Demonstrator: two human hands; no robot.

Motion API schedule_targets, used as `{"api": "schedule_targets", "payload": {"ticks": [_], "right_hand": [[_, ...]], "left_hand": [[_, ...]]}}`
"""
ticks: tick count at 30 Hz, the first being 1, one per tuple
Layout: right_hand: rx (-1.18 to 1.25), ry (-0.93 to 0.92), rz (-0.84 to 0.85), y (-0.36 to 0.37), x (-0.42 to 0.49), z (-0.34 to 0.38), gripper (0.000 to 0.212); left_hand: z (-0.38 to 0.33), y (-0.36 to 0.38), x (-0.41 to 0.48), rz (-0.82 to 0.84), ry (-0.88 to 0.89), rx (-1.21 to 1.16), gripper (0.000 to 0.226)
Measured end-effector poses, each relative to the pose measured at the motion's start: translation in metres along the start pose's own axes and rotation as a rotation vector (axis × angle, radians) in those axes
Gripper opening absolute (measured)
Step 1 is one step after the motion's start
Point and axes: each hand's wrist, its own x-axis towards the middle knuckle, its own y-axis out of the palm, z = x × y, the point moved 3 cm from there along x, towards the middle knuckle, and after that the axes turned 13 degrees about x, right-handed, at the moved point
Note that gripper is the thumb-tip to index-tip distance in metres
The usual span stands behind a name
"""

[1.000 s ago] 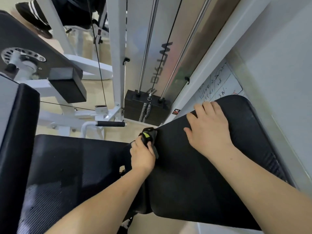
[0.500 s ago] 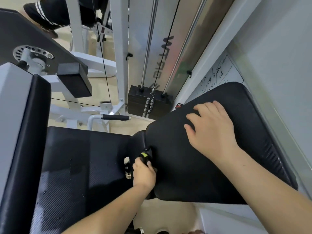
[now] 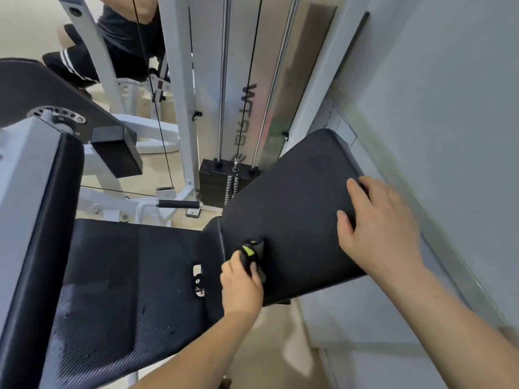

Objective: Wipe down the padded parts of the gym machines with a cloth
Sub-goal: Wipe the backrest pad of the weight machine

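Observation:
A black tilted pad (image 3: 295,197) fills the middle right of the head view. Left of it lies a black textured seat pad (image 3: 126,276) with wet-looking marks. My left hand (image 3: 241,287) is closed on a small black cloth with a yellow-green patch (image 3: 252,254) and presses it against the tilted pad's left edge. My right hand (image 3: 379,228) lies on the same pad near its right edge, fingers apart and slightly bent, holding nothing.
An upright black pad (image 3: 47,220) stands at the far left. Behind the pads are the weight stack (image 3: 222,178), guide rods, cables and a short black handle (image 3: 177,204). A grey wall (image 3: 449,108) runs close on the right. Another person (image 3: 118,51) sits beyond the frame.
My left hand has slid the cloth down the tilted pad's left edge toward me. My right hand has moved from the pad's middle to its right edge.

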Motion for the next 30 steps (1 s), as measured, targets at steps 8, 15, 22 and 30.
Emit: {"api": "schedule_targets", "payload": {"ticks": [8,15,22,30], "right_hand": [[0.156,0.184,-0.140,0.003,-0.018,-0.016,0.052],[0.158,0.165,-0.156,0.004,-0.021,-0.015,0.044],[0.415,0.327,-0.206,-0.003,-0.023,-0.019,0.029],[0.519,0.283,-0.171,-0.007,-0.023,-0.034,0.034]], "left_hand": [[-0.097,-0.037,-0.032,0.052,0.130,-0.281,0.039],[-0.048,-0.017,-0.013,-0.038,0.133,-0.096,0.044],[-0.105,-0.033,-0.040,0.064,-0.051,-0.220,0.048],[-0.136,-0.044,-0.029,-0.125,0.526,-0.086,0.047]]}}
